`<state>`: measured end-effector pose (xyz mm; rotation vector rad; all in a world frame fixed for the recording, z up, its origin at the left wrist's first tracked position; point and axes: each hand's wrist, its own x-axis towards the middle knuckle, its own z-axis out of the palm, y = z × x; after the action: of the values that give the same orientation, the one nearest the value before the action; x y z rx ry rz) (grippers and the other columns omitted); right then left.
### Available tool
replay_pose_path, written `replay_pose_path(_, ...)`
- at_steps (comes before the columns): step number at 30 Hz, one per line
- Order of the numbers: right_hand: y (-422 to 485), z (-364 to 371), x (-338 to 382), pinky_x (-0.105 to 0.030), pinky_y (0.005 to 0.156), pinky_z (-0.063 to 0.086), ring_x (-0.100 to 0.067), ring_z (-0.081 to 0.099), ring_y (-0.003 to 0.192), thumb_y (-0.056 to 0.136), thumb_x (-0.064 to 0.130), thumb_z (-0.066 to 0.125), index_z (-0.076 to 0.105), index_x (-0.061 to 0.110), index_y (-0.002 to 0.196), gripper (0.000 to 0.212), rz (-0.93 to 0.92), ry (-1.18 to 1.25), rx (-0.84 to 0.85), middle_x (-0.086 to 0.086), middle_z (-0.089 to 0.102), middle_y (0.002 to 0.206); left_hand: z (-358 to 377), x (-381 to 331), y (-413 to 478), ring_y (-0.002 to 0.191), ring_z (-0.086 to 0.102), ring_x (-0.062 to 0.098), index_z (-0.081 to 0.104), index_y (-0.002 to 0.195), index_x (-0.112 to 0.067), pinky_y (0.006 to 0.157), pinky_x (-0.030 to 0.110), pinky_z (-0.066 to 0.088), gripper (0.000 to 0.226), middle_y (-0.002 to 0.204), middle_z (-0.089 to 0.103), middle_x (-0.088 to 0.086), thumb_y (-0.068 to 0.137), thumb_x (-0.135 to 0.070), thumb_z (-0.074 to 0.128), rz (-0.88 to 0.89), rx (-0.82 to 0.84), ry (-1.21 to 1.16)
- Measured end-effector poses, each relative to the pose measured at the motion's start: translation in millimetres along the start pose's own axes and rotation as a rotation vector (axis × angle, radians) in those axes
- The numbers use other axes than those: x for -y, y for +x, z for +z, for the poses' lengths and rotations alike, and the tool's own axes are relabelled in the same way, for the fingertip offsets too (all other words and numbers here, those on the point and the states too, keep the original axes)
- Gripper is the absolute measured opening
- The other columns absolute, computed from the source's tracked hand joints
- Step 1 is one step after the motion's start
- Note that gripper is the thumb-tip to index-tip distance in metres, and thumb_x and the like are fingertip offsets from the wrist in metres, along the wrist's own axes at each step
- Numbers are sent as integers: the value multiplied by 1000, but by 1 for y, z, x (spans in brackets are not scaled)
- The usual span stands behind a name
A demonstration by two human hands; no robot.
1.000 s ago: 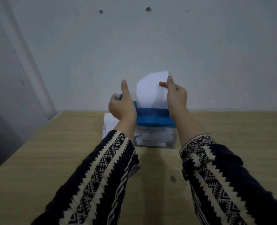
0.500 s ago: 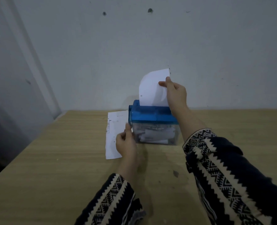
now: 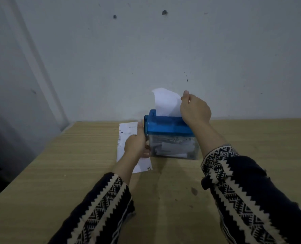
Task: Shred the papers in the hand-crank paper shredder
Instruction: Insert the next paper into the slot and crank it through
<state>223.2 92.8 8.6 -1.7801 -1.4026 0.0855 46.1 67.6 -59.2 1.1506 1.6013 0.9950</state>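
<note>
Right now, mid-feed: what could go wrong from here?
1. The right hand pinches only one top corner of the sheet, which curls; it may feed crooked and jam.
2. The bin looks fairly full of strips; they could back up.
3. Neither hand braces the shredder; the left hand, on the hidden crank, might drag it.

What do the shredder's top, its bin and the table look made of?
Shredder top: opaque blue plastic, likely; smooth moulded edges. Bin: clear plastic; paper scraps show through. Table: pale matte wood grain; solid or laminate, cannot tell.
</note>
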Motion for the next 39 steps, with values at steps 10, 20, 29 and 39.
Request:
replay_pose_path(10, -2, -5, 0, -32, 78, 36, -24, 54, 97, 106, 41, 18, 67, 16, 116, 56, -33, 138, 60, -8, 65, 118, -12, -58, 9, 103, 59, 37, 48, 122, -13, 104, 61, 32, 118, 112, 64, 19, 53, -103, 15, -171, 310, 128)
replay_pose_path(20, -2, -9, -5, -32, 91, 38, -13, 43, 100, 106, 43, 17, 65, 27, 119, 52, 69, 434, 75, 10, 48, 107, 14, -69, 39, 79, 56, 23, 51, 92, -9, 64, 30, 49, 55, 78, 54, 3, 97, -62, 36, 205, -246, -203)
replay_pose_path(29, -7, -12, -1, -34, 94, 39, -17, 50, 106, 105, 47, 16, 68, 27, 116, 57, 57, 351, 70, 3, 60, 121, 12, -65, 21, 90, 56, 17, 58, 97, -16, 74, 25, 45, 37, 89, 59, -3, 93, -52, 55, 625, -470, -86)
replay_pose_path(39, -1, -3, 0, -34, 84, 38, -24, 55, 105, 104, 50, 15, 70, 21, 113, 63, 38, 219, 94, -4, 65, 115, 15, -59, 9, 68, 36, 11, 34, 66, -21, 66, 27, 35, 47, 65, 37, -12, 89, -58, 53, 781, -674, -169)
